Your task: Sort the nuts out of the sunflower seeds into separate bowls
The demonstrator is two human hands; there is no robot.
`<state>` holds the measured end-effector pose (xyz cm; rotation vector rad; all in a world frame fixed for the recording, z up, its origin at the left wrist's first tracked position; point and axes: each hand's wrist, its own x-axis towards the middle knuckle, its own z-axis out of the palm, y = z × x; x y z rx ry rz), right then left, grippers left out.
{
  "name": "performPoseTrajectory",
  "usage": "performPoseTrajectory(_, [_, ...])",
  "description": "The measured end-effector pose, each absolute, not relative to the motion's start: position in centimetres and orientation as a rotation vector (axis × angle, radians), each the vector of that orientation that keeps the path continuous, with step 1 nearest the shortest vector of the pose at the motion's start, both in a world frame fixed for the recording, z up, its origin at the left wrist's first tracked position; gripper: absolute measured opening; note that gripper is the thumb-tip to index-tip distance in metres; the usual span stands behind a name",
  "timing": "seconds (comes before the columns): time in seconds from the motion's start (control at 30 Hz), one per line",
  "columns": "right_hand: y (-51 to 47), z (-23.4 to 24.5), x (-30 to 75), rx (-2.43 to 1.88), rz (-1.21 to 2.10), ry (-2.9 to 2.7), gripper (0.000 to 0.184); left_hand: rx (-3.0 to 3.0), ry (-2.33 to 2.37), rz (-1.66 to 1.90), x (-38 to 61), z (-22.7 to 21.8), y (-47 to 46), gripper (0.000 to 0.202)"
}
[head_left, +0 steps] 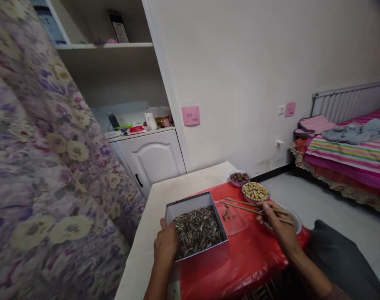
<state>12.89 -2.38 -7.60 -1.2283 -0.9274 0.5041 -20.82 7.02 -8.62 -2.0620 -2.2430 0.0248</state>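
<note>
A grey box (190, 203) filled with sunflower seeds sits on a red plastic sheet (249, 258) on the table. My left hand (166, 245) grips the box's near left edge, fingers curled over the rim. My right hand (279, 223) is closed on a pair of wooden chopsticks (243, 206), whose tips point left toward the box. A few loose seeds (227, 213) lie on the sheet between box and hand. Under my right hand is a white bowl (298, 223), its contents hidden.
A bowl of peanuts (256, 192) and a bowl of brown nuts (239, 177) stand behind the chopsticks. A flowered curtain (46, 166) hangs left. A white cabinet (152, 156) stands behind the table, a bed (349, 154) with striped bedding at right.
</note>
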Motion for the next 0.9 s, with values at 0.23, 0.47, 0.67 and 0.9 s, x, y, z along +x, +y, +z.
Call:
performPoseTrajectory(0.23, [-2.4,-7.6,10.8,-1.179,0.646,-1.104,0.038,-2.072,-2.235,-0.002,-20.7,-8.4,6.6,0.035])
performPoseTrajectory(0.47, [-0.5,-7.9,6.0,-1.112,0.685,-1.450,0.034,-2.060,-2.253,0.016,-20.5,-8.3,6.6,0.035])
performPoseTrajectory(0.67, [1.6,-8.7,3.9,-1.111,0.576,-1.566,0.029,-2.058,-2.257,0.023,-20.5,-8.4,6.5,0.034])
performPoseTrajectory(0.9, [2.5,-9.9,3.6,-1.116,0.543,-1.598,0.028,-2.066,-2.262,0.027,-20.6,-8.7,6.7,0.035])
